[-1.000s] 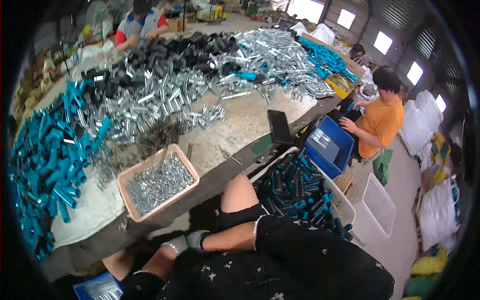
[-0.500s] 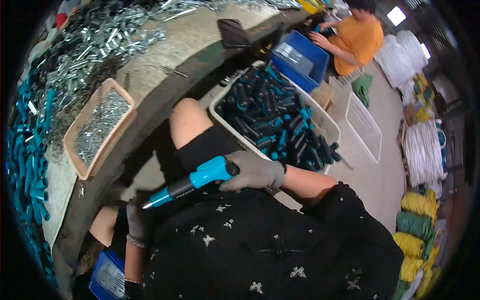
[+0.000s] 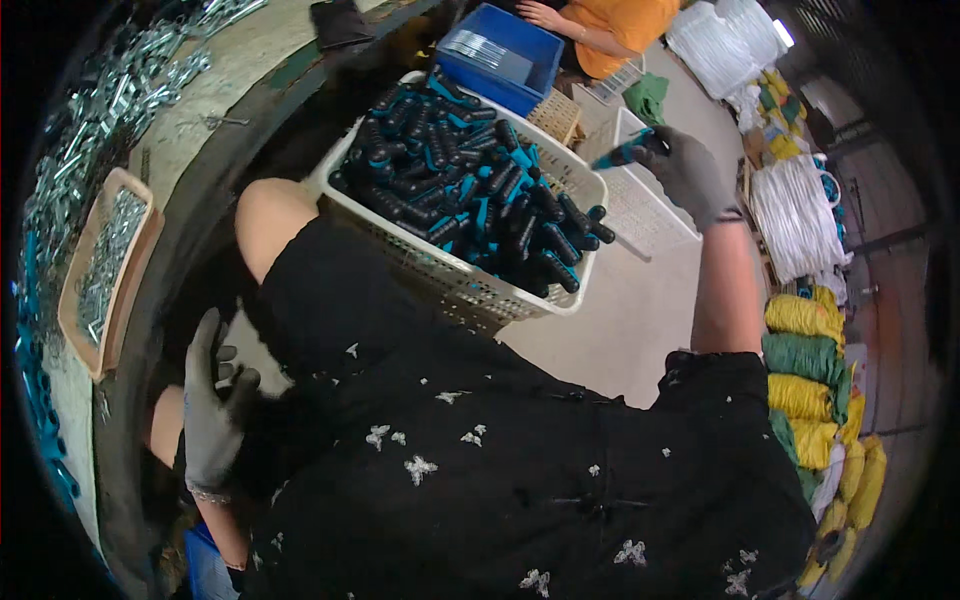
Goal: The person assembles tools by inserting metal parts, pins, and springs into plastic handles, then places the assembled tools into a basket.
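My right hand (image 3: 688, 172), in a grey glove, is raised at the right above a white plastic crate (image 3: 655, 215). Its fingers are closed round a teal-and-black pistol-shaped tool (image 3: 622, 155), which points to the left and is partly hidden by the hand. My left hand (image 3: 213, 405), also gloved in grey, is near my knee at the lower left. Its fingers are spread and curved, with nothing in them. Between my hands, a cream slotted basket (image 3: 455, 268) is heaped with black-and-teal handles (image 3: 470, 185).
A tan bin (image 3: 150, 225) of small metal parts stands on the bench at the left, near loose metal pieces (image 3: 110, 130) and teal tubes (image 3: 35, 385). A blue bin (image 3: 530, 90) sits before a co-worker in orange (image 3: 610, 30). Wrapped bundles (image 3: 800, 310) line the right.
My right hand has carried the tool from my lap up to the right, over the white crate. My left hand has come away from the tool's tip and opened. The view has shifted rightward.
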Demonstrator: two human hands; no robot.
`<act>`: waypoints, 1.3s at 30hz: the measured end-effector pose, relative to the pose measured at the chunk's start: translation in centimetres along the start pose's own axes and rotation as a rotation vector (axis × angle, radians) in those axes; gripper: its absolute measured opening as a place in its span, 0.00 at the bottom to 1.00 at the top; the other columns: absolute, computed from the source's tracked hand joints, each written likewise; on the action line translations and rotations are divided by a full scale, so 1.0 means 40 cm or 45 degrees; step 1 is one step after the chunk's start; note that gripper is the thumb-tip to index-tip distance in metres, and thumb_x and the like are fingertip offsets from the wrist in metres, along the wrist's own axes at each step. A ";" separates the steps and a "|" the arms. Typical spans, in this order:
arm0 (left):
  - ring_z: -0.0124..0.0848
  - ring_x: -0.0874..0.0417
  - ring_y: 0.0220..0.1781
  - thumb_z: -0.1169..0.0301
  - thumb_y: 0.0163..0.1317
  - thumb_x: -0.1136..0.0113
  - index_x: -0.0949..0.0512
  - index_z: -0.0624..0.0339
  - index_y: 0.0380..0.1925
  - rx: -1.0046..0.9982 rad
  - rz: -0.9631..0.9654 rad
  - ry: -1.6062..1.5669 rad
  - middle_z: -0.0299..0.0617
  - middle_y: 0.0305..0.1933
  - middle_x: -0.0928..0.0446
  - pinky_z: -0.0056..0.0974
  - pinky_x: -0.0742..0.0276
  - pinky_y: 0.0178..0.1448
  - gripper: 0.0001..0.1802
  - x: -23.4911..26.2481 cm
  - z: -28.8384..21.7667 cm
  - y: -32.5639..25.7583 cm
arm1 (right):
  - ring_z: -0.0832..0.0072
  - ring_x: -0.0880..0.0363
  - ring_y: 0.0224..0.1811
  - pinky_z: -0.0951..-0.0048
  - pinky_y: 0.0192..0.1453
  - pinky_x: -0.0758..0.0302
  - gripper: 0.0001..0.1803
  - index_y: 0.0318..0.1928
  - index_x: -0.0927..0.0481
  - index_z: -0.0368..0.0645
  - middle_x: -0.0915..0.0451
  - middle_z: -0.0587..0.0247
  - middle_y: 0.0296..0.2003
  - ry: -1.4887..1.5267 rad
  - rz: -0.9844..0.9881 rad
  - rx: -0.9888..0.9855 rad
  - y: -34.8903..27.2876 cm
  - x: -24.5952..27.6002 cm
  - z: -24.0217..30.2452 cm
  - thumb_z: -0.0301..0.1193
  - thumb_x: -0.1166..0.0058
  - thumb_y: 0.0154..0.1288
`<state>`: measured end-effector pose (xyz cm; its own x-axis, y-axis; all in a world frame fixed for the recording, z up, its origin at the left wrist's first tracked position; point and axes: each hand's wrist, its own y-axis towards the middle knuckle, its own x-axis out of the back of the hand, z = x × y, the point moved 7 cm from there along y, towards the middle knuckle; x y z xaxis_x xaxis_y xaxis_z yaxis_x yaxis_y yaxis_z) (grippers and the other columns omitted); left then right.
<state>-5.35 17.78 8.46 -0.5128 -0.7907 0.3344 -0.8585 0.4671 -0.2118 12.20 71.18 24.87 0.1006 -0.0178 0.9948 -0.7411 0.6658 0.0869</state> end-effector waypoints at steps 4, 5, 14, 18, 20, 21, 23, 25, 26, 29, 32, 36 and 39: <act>0.35 0.26 0.58 0.78 0.59 0.38 0.39 0.60 0.72 -0.006 0.066 -0.078 0.45 0.63 0.30 0.39 0.30 0.64 0.39 -0.019 0.000 -0.036 | 0.55 0.16 0.42 0.59 0.47 0.25 0.23 0.46 0.16 0.39 0.15 0.45 0.38 -0.162 0.006 -0.137 0.191 -0.257 -0.202 0.48 0.44 0.68; 0.35 0.26 0.58 0.78 0.59 0.38 0.39 0.60 0.72 0.008 0.038 -0.065 0.45 0.63 0.30 0.39 0.30 0.64 0.39 -0.007 0.005 -0.039 | 0.50 0.16 0.47 0.54 0.51 0.25 0.27 0.48 0.16 0.40 0.15 0.42 0.43 -0.219 0.085 -0.213 0.220 -0.331 -0.181 0.53 0.46 0.67; 0.37 0.21 0.56 0.83 0.60 0.42 0.34 0.64 0.68 -0.052 -0.080 0.319 0.49 0.60 0.25 0.37 0.27 0.63 0.33 0.072 0.049 -0.106 | 0.41 0.23 0.58 0.52 0.64 0.26 0.30 0.68 0.32 0.41 0.34 0.35 0.67 -0.061 0.228 -0.169 0.404 -0.739 -0.162 0.35 0.49 0.66; 0.35 0.21 0.58 0.83 0.63 0.45 0.35 0.62 0.69 0.028 -0.197 0.084 0.47 0.62 0.26 0.37 0.26 0.64 0.32 0.091 0.199 -0.126 | 0.44 0.29 0.66 0.51 0.67 0.29 0.31 0.71 0.36 0.43 0.35 0.36 0.68 0.192 0.184 -0.500 0.304 -0.839 -0.229 0.35 0.54 0.68; 0.34 0.22 0.60 0.83 0.65 0.46 0.35 0.61 0.69 0.160 -0.286 -0.124 0.47 0.63 0.26 0.37 0.26 0.64 0.31 0.098 0.218 -0.147 | 0.48 0.32 0.69 0.51 0.67 0.29 0.30 0.71 0.35 0.43 0.38 0.36 0.70 -0.032 0.251 -0.385 0.230 -0.863 -0.136 0.38 0.56 0.70; 0.34 0.23 0.61 0.82 0.66 0.46 0.34 0.61 0.68 0.063 -0.155 -0.163 0.46 0.62 0.26 0.37 0.27 0.65 0.29 0.025 0.176 -0.115 | 0.47 0.30 0.69 0.50 0.68 0.29 0.29 0.73 0.36 0.49 0.39 0.37 0.71 -0.107 0.148 -0.358 0.238 -0.866 -0.232 0.38 0.59 0.72; 0.34 0.24 0.62 0.81 0.68 0.46 0.34 0.62 0.67 0.000 -0.077 -0.159 0.45 0.62 0.26 0.38 0.27 0.65 0.27 -0.028 0.117 -0.107 | 0.51 0.23 0.62 0.53 0.63 0.25 0.27 0.68 0.27 0.52 0.36 0.50 0.72 -0.059 -0.021 -0.625 0.238 -0.853 -0.216 0.37 0.55 0.70; 0.34 0.25 0.63 0.80 0.69 0.46 0.33 0.62 0.66 0.072 -0.030 -0.450 0.45 0.62 0.26 0.38 0.29 0.67 0.25 -0.050 0.092 -0.109 | 0.51 0.28 0.66 0.53 0.69 0.31 0.26 0.65 0.25 0.47 0.37 0.51 0.73 -0.214 0.439 -0.504 0.276 -0.984 -0.250 0.42 0.56 0.71; 0.34 0.25 0.63 0.80 0.69 0.46 0.33 0.62 0.66 0.063 0.002 -0.478 0.45 0.62 0.26 0.38 0.29 0.67 0.25 -0.054 0.100 -0.100 | 0.54 0.35 0.72 0.53 0.74 0.40 0.30 0.64 0.24 0.43 0.39 0.45 0.73 -0.257 0.026 -0.125 0.272 -1.004 -0.241 0.49 0.56 0.71; 0.35 0.24 0.63 0.79 0.68 0.46 0.31 0.64 0.64 0.010 -0.201 -0.062 0.46 0.62 0.26 0.39 0.30 0.68 0.23 0.009 0.103 -0.116 | 0.55 0.41 0.75 0.52 0.77 0.46 0.32 0.63 0.23 0.43 0.40 0.45 0.73 -0.077 0.462 -0.468 0.273 -1.053 -0.117 0.53 0.57 0.71; 0.36 0.25 0.62 0.77 0.67 0.44 0.28 0.65 0.60 0.061 -0.242 0.250 0.47 0.61 0.26 0.40 0.31 0.67 0.21 0.015 0.116 -0.130 | 0.50 0.35 0.71 0.53 0.73 0.39 0.32 0.66 0.27 0.41 0.33 0.45 0.69 0.231 0.322 -0.803 0.344 -0.934 -0.070 0.50 0.57 0.71; 0.35 0.23 0.58 0.75 0.65 0.43 0.26 0.65 0.57 0.277 -0.378 0.066 0.47 0.57 0.23 0.41 0.29 0.65 0.19 0.015 0.089 -0.130 | 0.47 0.26 0.64 0.53 0.66 0.30 0.38 0.64 0.25 0.43 0.25 0.41 0.62 0.222 -0.076 -0.548 0.471 -0.884 -0.100 0.59 0.51 0.64; 0.33 0.22 0.55 0.76 0.65 0.41 0.25 0.65 0.56 0.180 -0.408 0.115 0.45 0.53 0.22 0.39 0.27 0.62 0.19 0.023 0.046 -0.131 | 0.52 0.22 0.61 0.55 0.64 0.27 0.42 0.62 0.22 0.51 0.20 0.46 0.57 0.288 0.162 -0.352 0.586 -0.922 -0.132 0.66 0.46 0.56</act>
<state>-1.31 13.90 8.19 -0.2225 -0.8468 0.4832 -0.9689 0.1370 -0.2061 -5.38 91.37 -10.07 0.1865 0.2226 0.9569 -0.5530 0.8289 -0.0851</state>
